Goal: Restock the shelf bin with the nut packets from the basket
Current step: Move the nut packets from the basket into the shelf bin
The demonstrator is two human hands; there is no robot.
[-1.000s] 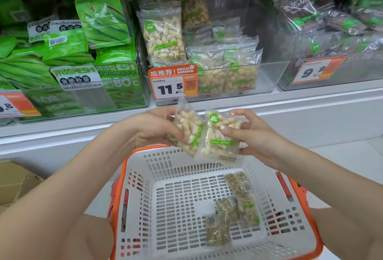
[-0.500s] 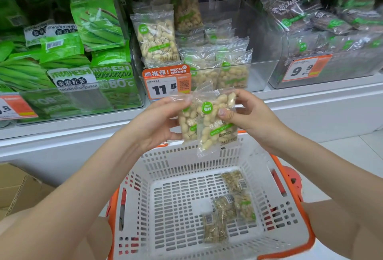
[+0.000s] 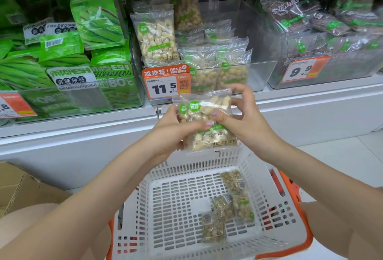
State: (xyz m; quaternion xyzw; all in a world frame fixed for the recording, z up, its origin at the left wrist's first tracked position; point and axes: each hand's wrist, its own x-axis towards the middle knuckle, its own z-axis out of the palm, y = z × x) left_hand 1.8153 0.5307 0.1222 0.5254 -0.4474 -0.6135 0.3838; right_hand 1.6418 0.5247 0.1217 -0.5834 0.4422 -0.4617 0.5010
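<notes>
**Two nut packets in hand, four left in the basket**

I see both hands meeting just in front of the shelf edge, above the far rim of the basket (image 3: 207,208). My left hand (image 3: 174,133) and right hand (image 3: 244,123) together hold two nut packets (image 3: 204,123), one overlapping the other, upright with their green round labels at the top. The fingers of both hands are curled round the pair, each thumb pressed on the front face; the right index finger hooks over the top seam.

The basket is white slotted plastic with an orange rim. In its right half lie four small nut packets (image 3: 226,208), flat on the bottom, three with barcode stickers facing up.

The clear shelf bin (image 3: 261,73) sits directly behind my hands. Its left half holds similar peanut packets: a row standing at the front wall, taller ones leaning behind. Its right half shows bare plastic. An orange price tag (image 3: 166,82) reading 11.5 is clipped to its front left.

The bin on the left holds green okra snack bags (image 3: 97,21); the one on the right holds dark packets (image 3: 323,21).
</notes>
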